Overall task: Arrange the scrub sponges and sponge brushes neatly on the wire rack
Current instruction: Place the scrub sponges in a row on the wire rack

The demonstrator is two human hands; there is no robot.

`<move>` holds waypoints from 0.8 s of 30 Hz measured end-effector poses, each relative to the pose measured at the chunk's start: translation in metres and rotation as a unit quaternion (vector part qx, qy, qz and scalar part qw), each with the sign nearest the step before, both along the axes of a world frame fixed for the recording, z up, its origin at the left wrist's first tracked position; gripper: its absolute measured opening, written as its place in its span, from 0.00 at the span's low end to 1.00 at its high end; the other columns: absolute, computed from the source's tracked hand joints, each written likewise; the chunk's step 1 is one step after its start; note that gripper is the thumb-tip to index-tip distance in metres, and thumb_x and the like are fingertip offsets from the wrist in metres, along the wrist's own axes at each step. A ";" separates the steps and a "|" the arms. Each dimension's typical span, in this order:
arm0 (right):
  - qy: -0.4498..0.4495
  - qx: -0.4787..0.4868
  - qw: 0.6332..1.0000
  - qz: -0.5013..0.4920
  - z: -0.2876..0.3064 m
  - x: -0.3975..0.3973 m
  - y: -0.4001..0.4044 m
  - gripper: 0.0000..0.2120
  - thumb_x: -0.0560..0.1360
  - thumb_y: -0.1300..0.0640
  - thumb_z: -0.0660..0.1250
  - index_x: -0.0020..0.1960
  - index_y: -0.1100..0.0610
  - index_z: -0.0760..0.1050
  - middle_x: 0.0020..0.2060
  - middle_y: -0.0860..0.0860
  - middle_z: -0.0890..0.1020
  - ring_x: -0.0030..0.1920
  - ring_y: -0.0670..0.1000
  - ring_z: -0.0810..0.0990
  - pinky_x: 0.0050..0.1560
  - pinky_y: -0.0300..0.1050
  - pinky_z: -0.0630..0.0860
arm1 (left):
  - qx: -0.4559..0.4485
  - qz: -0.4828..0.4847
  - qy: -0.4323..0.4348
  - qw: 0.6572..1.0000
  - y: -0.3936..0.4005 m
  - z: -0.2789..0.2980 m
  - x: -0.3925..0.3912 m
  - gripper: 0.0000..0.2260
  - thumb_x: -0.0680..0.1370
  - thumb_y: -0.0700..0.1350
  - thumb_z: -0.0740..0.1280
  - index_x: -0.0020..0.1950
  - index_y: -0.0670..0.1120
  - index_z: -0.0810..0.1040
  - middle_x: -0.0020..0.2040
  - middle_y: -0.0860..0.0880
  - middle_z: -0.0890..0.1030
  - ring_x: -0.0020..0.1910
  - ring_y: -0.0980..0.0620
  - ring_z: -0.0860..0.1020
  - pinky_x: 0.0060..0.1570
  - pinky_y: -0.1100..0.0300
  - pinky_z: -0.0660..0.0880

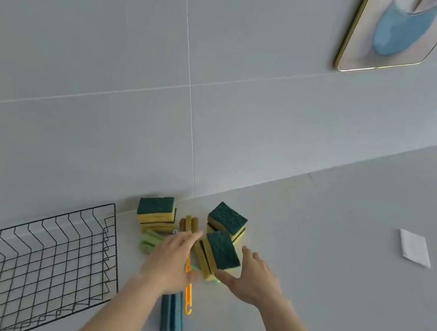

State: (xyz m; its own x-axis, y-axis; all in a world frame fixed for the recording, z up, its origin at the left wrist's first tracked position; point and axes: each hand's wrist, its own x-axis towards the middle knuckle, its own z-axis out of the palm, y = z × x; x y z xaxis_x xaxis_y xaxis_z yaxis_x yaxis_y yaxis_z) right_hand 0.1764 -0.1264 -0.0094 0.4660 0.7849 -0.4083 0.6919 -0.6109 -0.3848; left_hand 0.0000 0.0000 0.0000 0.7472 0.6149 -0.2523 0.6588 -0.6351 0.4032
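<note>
Three stacks of yellow scrub sponges with green tops lie on the grey counter: one by the wall [156,210], one further right [227,219], and a tilted one in front [219,254]. Sponge brushes lie among them: a brown-headed one [189,224], a light green one [149,241], a blue one [171,315] and an orange handle [188,297]. My left hand [171,262] hovers open over the brushes, left of the tilted stack. My right hand [255,278] is open just right of that stack. The black wire rack [32,265] stands at the left, with nothing in it.
A tiled wall rises behind the counter, with a gold-framed picture [390,32] at the upper right. A small white cloth or pad [414,248] lies on the counter at the far right.
</note>
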 end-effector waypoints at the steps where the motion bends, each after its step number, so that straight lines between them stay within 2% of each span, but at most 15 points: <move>1: 0.013 -0.002 1.000 -0.009 -0.006 0.001 0.002 0.51 0.68 0.23 0.63 0.78 0.53 0.53 0.70 0.52 0.71 0.67 0.56 0.73 0.61 0.52 0.74 | -0.007 -0.003 0.002 1.000 0.000 -0.004 0.007 0.43 0.74 0.59 0.73 0.79 0.61 0.47 0.80 0.53 0.58 0.77 0.48 0.57 0.73 0.47 0.62; 6: 0.055 0.013 0.997 -0.052 -0.031 0.001 0.012 0.54 0.65 0.24 0.67 0.78 0.52 0.51 0.69 0.51 0.72 0.66 0.55 0.74 0.59 0.51 0.75 | 0.030 0.004 0.027 0.999 0.005 -0.030 0.033 0.49 0.72 0.56 0.75 0.78 0.61 0.41 0.80 0.49 0.56 0.78 0.46 0.55 0.75 0.46 0.60; 9: 0.062 0.029 0.996 -0.056 -0.041 0.001 0.018 0.56 0.62 0.22 0.67 0.77 0.51 0.51 0.67 0.50 0.74 0.64 0.54 0.75 0.57 0.50 0.76 | 0.058 -0.009 0.034 0.998 0.011 -0.040 0.043 0.52 0.71 0.51 0.77 0.79 0.60 0.40 0.78 0.50 0.61 0.76 0.47 0.59 0.74 0.48 0.61; 13: 0.088 0.050 0.993 -0.055 -0.045 -0.006 0.024 0.53 0.59 0.21 0.67 0.73 0.50 0.57 0.60 0.46 0.76 0.58 0.51 0.77 0.52 0.49 0.79 | 0.062 -0.011 0.050 0.997 0.011 -0.047 0.053 0.51 0.70 0.43 0.78 0.79 0.58 0.45 0.71 0.50 0.71 0.70 0.47 0.67 0.70 0.50 0.65; 20: 0.090 0.054 0.992 -0.065 -0.054 -0.012 0.028 0.45 0.62 0.35 0.77 0.69 0.51 0.60 0.57 0.47 0.77 0.55 0.53 0.78 0.50 0.50 0.78 | 0.026 0.033 0.017 0.999 0.011 -0.052 0.051 0.40 0.73 0.40 0.75 0.76 0.59 0.55 0.66 0.50 0.75 0.64 0.47 0.73 0.60 0.51 0.74; 24: 0.084 0.056 0.993 -0.061 -0.052 -0.013 0.029 0.41 0.63 0.42 0.77 0.68 0.51 0.60 0.54 0.48 0.76 0.52 0.53 0.77 0.47 0.49 0.78 | 0.010 0.053 -0.005 0.999 0.012 -0.047 0.047 0.38 0.73 0.39 0.75 0.75 0.60 0.59 0.65 0.52 0.76 0.64 0.48 0.74 0.58 0.53 0.76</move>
State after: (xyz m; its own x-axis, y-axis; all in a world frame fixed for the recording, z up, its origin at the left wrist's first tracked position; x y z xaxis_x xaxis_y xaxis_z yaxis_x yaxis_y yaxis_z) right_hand 0.1637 -0.0972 -0.0616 0.4924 0.7717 -0.4024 0.5357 -0.6331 -0.5587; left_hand 0.0468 0.0122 -0.0468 0.6797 0.6958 -0.2320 0.7192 -0.5702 0.3970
